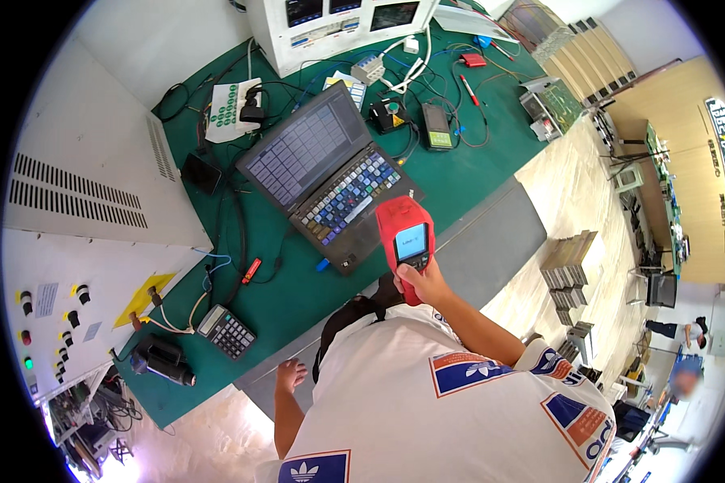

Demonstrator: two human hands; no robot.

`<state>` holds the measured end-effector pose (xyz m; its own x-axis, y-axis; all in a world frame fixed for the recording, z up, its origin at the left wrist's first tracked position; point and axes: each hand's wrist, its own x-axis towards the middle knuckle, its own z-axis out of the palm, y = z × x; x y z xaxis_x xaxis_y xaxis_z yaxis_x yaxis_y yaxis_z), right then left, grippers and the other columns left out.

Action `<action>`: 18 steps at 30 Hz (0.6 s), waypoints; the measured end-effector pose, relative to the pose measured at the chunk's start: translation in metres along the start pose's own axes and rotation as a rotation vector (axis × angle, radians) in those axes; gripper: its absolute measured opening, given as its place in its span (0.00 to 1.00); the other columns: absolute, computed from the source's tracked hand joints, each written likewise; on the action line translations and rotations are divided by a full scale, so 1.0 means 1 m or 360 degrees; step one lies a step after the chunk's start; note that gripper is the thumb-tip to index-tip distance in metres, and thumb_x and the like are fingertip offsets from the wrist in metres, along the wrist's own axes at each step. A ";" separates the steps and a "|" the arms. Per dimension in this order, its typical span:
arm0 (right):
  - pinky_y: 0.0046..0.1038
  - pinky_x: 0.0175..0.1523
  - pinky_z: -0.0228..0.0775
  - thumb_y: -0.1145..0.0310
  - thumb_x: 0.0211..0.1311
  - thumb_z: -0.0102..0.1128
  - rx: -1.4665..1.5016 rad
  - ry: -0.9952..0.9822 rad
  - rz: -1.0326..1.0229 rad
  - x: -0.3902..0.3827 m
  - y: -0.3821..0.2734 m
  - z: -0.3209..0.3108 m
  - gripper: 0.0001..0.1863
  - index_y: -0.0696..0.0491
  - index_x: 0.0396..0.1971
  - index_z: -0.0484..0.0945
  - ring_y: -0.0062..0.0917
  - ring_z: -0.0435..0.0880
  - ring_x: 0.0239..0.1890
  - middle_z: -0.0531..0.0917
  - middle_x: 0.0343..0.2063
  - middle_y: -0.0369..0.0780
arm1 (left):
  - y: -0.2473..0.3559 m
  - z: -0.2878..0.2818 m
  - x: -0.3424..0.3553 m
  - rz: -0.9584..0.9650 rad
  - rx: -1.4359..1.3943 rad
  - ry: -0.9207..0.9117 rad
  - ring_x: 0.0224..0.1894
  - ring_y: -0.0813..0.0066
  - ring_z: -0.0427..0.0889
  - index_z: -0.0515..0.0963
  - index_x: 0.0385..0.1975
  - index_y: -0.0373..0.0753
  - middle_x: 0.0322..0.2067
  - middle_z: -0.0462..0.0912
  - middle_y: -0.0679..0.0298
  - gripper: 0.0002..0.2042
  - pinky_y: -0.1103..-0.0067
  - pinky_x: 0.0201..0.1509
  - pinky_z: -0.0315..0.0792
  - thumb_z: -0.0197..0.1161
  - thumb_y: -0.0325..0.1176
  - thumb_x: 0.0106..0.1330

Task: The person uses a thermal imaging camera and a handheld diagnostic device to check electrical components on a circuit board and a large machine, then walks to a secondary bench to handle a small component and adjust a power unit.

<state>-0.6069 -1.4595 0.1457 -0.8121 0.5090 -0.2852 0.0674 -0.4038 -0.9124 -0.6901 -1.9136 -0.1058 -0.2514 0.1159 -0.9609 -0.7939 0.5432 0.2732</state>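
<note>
My right hand [423, 282] grips the handle of a red handheld device [391, 213] with a lit screen, held upright just in front of an open black laptop [354, 205] on the green bench mat [479, 177]. My left hand [290, 376] hangs low beside the bench's front edge, fingers apart and loosely bent, holding nothing. A calculator [225, 332], a black cylindrical tool [161, 362] and a small red object [251, 270] lie to the left.
A white cabinet with knobs [64, 241] borders the left, an instrument housing [338, 24] the back. Cables, meters [437, 126] and a circuit-board unit [552, 109] cover the far bench. Stacked metal plates [568, 266] stand on the right floor; other people [677, 330] are farther right.
</note>
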 end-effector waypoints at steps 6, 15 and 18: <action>0.24 0.23 0.66 0.64 0.61 0.61 -0.0095 0.0116 0.0041 -0.006 -0.002 -0.016 0.11 0.55 0.31 0.71 0.20 0.74 0.16 0.74 0.16 0.35 | 0.015 0.016 0.003 -0.0181 0.0227 -0.0267 0.44 0.62 0.82 0.72 0.51 0.39 0.45 0.81 0.55 0.20 0.65 0.46 0.73 0.54 0.46 0.66; 0.24 0.22 0.66 0.63 0.61 0.61 -0.0122 0.0256 0.0015 0.000 -0.007 -0.055 0.12 0.55 0.31 0.71 0.19 0.74 0.16 0.74 0.17 0.35 | 0.076 0.046 -0.019 -0.0421 0.0885 -0.0688 0.43 0.62 0.83 0.73 0.48 0.40 0.44 0.83 0.58 0.16 0.66 0.47 0.74 0.49 0.44 0.70; 0.24 0.22 0.67 0.63 0.62 0.60 -0.0052 0.0332 0.0032 0.008 -0.012 -0.082 0.12 0.55 0.32 0.71 0.20 0.74 0.17 0.74 0.18 0.35 | 0.110 0.069 -0.033 -0.0487 0.1145 -0.0694 0.39 0.66 0.85 0.75 0.46 0.40 0.39 0.85 0.59 0.17 0.70 0.42 0.75 0.50 0.46 0.70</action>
<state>-0.5664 -1.3885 0.1305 -0.6732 0.6488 -0.3548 0.1038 -0.3921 -0.9140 -0.7306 -1.8004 -0.0469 0.2637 0.1063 -0.9587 -0.2156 0.9752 0.0489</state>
